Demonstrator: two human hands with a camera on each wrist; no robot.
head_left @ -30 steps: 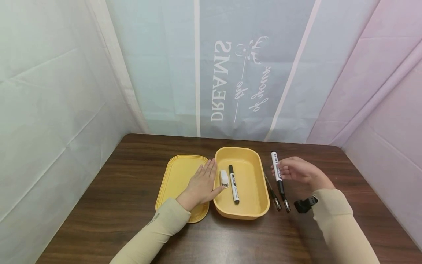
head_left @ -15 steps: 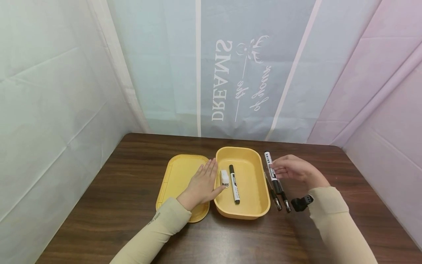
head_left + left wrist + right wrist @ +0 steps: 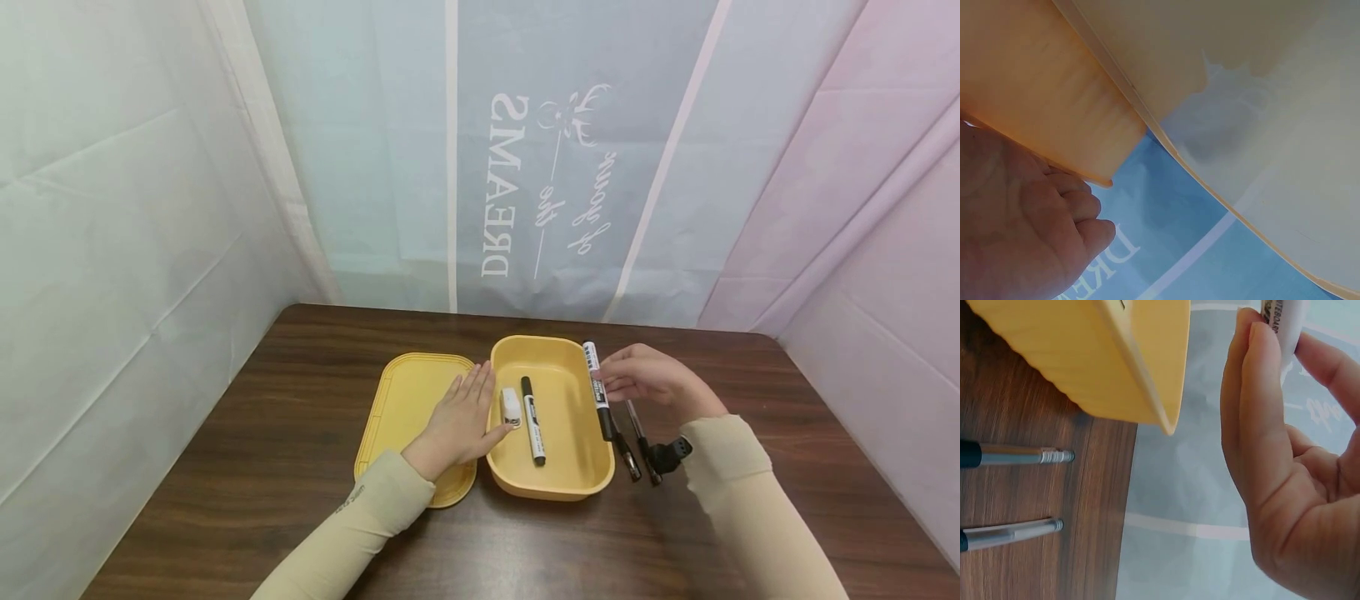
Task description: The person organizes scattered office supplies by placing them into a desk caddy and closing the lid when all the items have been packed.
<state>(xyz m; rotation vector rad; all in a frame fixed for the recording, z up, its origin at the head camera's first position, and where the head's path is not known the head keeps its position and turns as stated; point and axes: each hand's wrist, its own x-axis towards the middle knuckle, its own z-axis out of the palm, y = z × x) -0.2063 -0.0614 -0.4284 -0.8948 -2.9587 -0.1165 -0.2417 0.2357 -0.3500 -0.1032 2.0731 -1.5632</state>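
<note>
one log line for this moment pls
right hand: pinches white marker above box's right rim | left hand: flat on lid | yellow box: marker, eraser inside | table: two pens

Over the last second the right hand (image 3: 652,379) has carried the white marker (image 3: 597,385) toward nine o'clock, from over the bare table to the right rim of the yellow tray (image 3: 600,450). The marker, gripped between thumb and fingers, now hangs over that rim and hides part of one of the two pens (image 3: 633,442) lying on the table, which it had earlier been to the right of. The wrist and sleeve have shifted the same way.
</note>
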